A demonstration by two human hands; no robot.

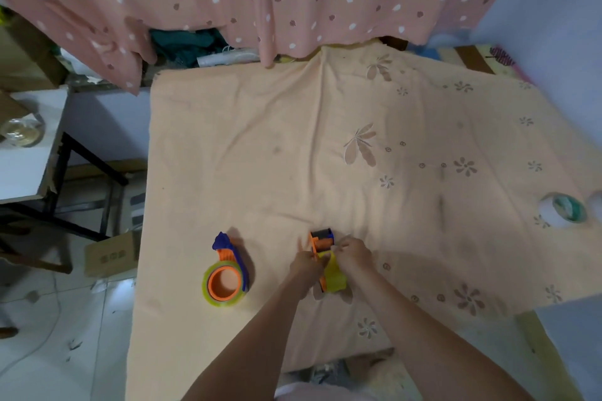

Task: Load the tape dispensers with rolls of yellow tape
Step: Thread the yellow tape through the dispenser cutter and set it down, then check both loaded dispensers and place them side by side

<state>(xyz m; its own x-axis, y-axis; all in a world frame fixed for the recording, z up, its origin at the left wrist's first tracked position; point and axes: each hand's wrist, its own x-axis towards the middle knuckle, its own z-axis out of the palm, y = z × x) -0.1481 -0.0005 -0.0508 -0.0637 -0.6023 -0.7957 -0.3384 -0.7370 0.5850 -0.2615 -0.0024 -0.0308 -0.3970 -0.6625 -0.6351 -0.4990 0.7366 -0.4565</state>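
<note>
Threading looks underway: left hand (305, 265) and right hand (353, 254) pinch yellow tape (335, 277) at the dispenser (322, 241), likely needing feeding under its roller.

Two tape dispensers: one (321, 242) in the grip, one (229, 251) left of it. Two yellow rolls (334, 273) (223, 285); one green-cored roll (562, 210) far right.
</note>
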